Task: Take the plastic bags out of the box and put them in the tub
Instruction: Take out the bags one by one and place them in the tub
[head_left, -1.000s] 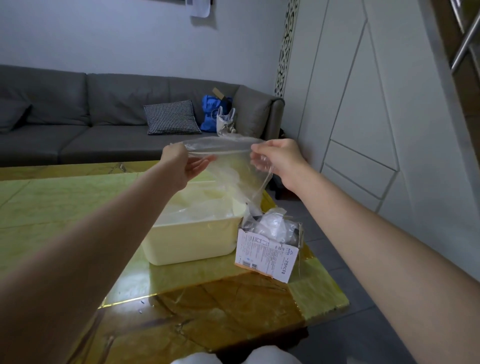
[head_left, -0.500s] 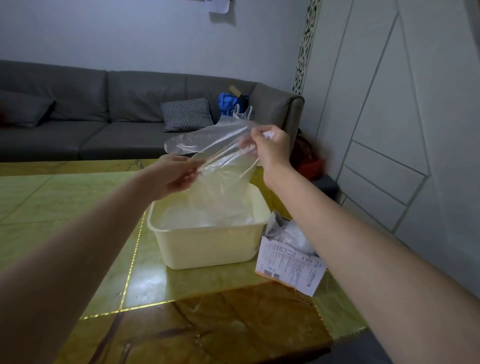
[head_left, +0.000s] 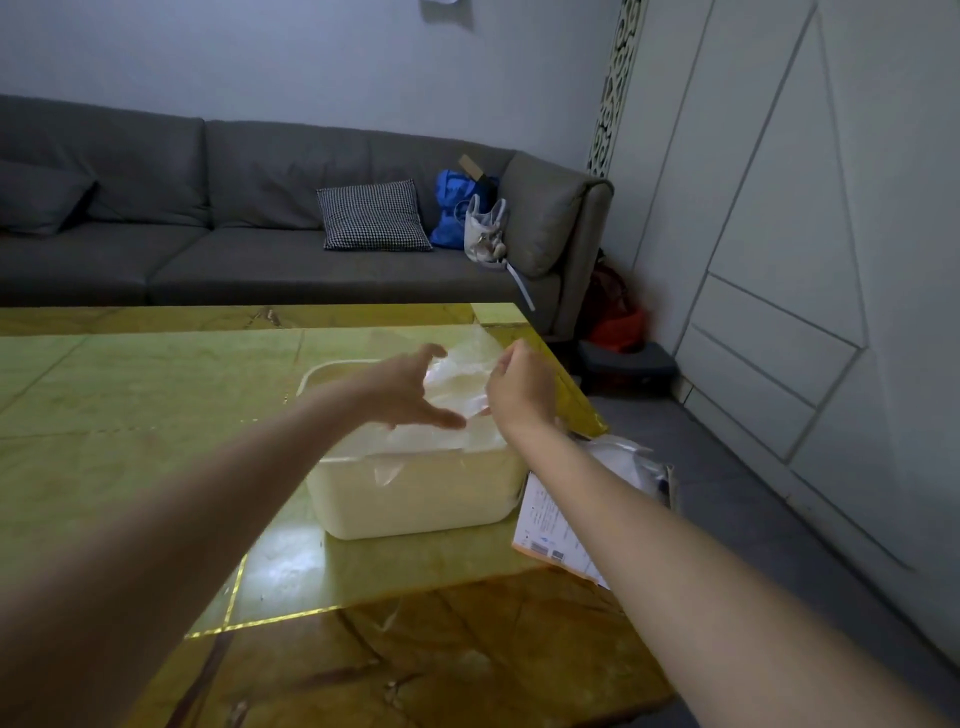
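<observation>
From where I watched, the risk was the clear plastic bag (head_left: 460, 387) springing back over the rim of the tub (head_left: 415, 499), since it was light and only loosely settled on the heap; 1 corner already hung over the front wall. The left hand (head_left: 410, 392) was spread, grip released, fingers just above the film. The right hand (head_left: 522, 387) was curled, pinching the bag's edge. The box (head_left: 561, 535) lay beside the tub on the bench (head_left: 130, 415).

Both forearms bare, no sleeves; left hand (head_left: 410, 392), right hand (head_left: 522, 389) ungloved.
</observation>
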